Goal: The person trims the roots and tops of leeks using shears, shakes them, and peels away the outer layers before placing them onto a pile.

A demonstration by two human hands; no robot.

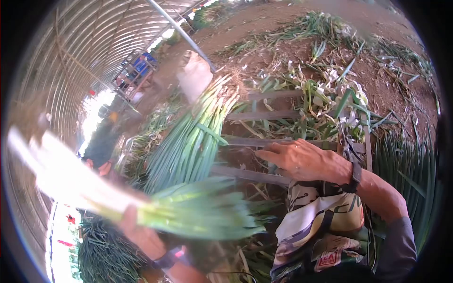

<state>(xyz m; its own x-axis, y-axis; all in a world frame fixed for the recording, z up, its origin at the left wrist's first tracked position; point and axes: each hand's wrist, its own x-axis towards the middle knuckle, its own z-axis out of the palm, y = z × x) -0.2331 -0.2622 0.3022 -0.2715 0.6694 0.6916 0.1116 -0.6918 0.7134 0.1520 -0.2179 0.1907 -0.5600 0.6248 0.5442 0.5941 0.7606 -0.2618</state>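
Note:
My left hand [137, 232] is closed around a bunch of green onions [193, 210], held at the lower left. Its white stalks and roots reach to the left edge, blurred by motion, and its green leaves fan out to the right. My right hand [299, 160] hovers over the slatted wooden rack [283, 142], palm down and holding nothing. Its index finger stretches left, apart from the others, which bend loosely downward. Behind the held bunch, a pile of green onions [193, 129] lies at the rack's left side, roots pointing away from me.
Trimmed leaves and peelings [325, 101] litter the rack's far right and the dirt floor [264, 30]. More green onions stand at the right [406, 184] and lower left [108, 250]. A metal pole [179, 30] slants across the back. Patterned cloth [325, 221] covers my lap.

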